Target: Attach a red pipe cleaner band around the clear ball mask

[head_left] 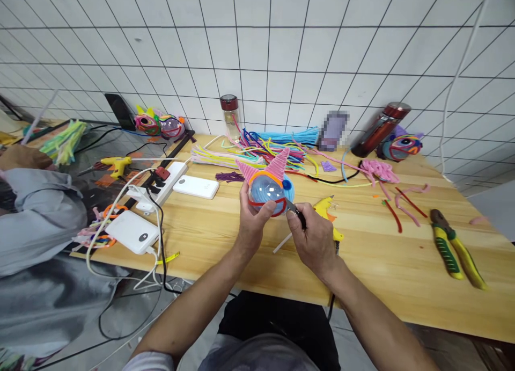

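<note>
In my left hand [254, 215] is a clear plastic ball [265, 188] dressed with pipe cleaners. It has two pink pointed ears [278, 166], an orange band across its top, a dark blue round piece [287, 184], light blue coils and a red outline low on the front. My left fingers wrap its side, with the thumb on the front near the red outline. My right hand [311, 234] is closed around a small black-handled tool [298, 216] with a grey pointed tip. That tip meets the ball by the red outline's right end; its exact kind is unclear.
A yellow glue gun [324, 207] lies beside my right hand. Green-and-yellow pliers [454, 247] rest at right. Pipe cleaners [257, 151], a flask [382, 128] and a bottle [230, 118] stand or lie behind. Left are a power strip [161, 186], power banks [196, 187], cables and another person's sleeve [40, 215].
</note>
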{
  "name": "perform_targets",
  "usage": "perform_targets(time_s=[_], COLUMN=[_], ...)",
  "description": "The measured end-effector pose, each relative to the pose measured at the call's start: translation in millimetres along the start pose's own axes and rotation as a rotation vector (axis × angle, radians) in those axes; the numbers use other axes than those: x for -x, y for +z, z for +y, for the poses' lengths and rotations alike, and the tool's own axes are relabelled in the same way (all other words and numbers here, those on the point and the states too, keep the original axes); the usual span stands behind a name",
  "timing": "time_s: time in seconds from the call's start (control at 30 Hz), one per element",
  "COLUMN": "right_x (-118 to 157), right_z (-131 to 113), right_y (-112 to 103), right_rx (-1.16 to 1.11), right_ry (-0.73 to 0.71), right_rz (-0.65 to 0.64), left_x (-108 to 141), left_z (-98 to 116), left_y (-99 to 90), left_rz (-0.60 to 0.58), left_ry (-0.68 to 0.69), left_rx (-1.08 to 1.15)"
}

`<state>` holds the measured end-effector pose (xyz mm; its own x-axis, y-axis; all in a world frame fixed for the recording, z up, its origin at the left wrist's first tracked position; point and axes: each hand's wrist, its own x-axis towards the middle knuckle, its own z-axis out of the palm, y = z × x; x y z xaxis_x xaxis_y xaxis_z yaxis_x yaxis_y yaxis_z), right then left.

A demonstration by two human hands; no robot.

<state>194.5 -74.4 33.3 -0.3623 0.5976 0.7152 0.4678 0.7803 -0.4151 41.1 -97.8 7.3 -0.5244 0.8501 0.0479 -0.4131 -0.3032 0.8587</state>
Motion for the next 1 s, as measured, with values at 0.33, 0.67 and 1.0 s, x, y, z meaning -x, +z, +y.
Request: perform_targets(time_s=[0.33,0.67,1.0], right_x=[0.0,0.0,0.4], right_z=[5.8,7.9,8.4], right_y=[0.9,0.3,-0.2], right_rx=[0.003,0.005,-0.007], right_ry=[-0.008,0.023,0.049], right_rz=[0.04,0.033,0.025], left_x=[0.7,1.7,-0.1], left_z=[-3.6,-3.3,-3.9], left_y=[-4.0,-6.7,-4.2], left_rz=[-0.134,-0.147,-0.154], left_ry=[0.038,0.045,0.062], left_rx=[0.014,-0.011,-0.011])
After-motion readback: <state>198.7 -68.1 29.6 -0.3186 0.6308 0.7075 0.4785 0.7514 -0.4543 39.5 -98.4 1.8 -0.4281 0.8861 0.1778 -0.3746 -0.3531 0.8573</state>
